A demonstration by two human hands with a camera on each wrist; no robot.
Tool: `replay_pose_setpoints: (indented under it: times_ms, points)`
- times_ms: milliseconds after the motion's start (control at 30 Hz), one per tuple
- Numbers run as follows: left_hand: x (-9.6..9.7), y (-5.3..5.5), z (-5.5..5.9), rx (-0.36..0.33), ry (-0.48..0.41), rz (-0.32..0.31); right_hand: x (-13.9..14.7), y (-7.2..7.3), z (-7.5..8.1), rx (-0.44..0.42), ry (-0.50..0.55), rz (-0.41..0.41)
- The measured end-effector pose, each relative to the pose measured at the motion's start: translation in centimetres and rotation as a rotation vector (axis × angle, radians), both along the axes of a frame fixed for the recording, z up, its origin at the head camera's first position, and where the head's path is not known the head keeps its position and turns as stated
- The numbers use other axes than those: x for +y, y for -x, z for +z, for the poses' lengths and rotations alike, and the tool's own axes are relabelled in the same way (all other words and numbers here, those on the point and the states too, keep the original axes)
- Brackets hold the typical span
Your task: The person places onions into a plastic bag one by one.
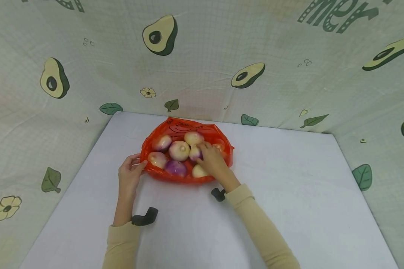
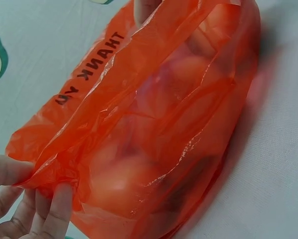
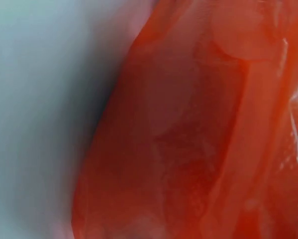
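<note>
A red plastic bag (image 1: 180, 179) lies with its mouth spread wide, and several purple-and-white turnips (image 1: 179, 151) sit inside it. At the bag's left edge my left hand (image 1: 131, 172) pinches the plastic between thumb and fingers; the left wrist view shows the fingers (image 2: 59, 209) on the gathered rim. My right hand (image 1: 213, 160) reaches into the right part of the bag, thumb and fingers on either side of one turnip (image 1: 195, 153). Red plastic (image 3: 188, 129) fills most of the right wrist view and hides that hand's grip there.
The bag rests on a white table (image 1: 289, 186), towards its back edge. Behind and beside the table hangs a pale cloth (image 1: 202, 74) printed with avocados and leaves. A dark camera mount (image 1: 144, 216) sticks out from the left wrist, another (image 1: 218, 194) from the right.
</note>
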State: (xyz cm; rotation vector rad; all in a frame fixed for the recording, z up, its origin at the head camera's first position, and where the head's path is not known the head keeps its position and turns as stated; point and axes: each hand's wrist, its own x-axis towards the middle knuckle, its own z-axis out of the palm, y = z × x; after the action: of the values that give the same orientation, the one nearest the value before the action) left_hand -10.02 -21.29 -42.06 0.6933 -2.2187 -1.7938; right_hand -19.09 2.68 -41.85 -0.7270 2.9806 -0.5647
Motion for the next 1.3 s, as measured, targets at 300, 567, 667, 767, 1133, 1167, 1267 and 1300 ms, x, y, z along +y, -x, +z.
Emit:
replay_pose_setpoints:
  times_ms: [300, 567, 667, 767, 1133, 1167, 1267, 1300]
  points:
    - [-0.1, 0.1, 0.1, 0.051, -0.028, 0.037, 0.4, 0.3, 0.1, -0.053, -0.030, -0.053]
    - [-0.3, 0.3, 0.1, 0.052, -0.033, 0.033, 2.2, 0.1, 0.9, -0.169, 0.006, 0.025]
    - [-0.3, 0.4, 0.2, 0.047, -0.025, 0.028, 3.3, -0.3, 1.7, -0.208, 0.034, 0.081]
    - [-0.4, 0.5, 0.3, 0.039, -0.024, 0.023, 4.4, -0.8, 2.6, -0.172, 0.104, 0.122]
    - [-0.9, 1.2, 0.4, 0.013, 0.024, -0.002, 8.4, -0.7, 3.9, -0.063, 0.132, -0.192]
    - [-0.9, 1.3, 0.5, 0.006, 0.029, -0.004, 8.6, -0.6, 3.8, -0.067, 0.131, -0.213]
    - [-1.1, 1.8, 0.5, -0.010, 0.044, -0.007, 9.1, -0.3, 3.5, -0.065, 0.116, -0.253]
    - [-1.1, 1.9, 0.5, -0.014, 0.047, -0.011, 9.2, -0.1, 3.4, -0.062, 0.110, -0.259]
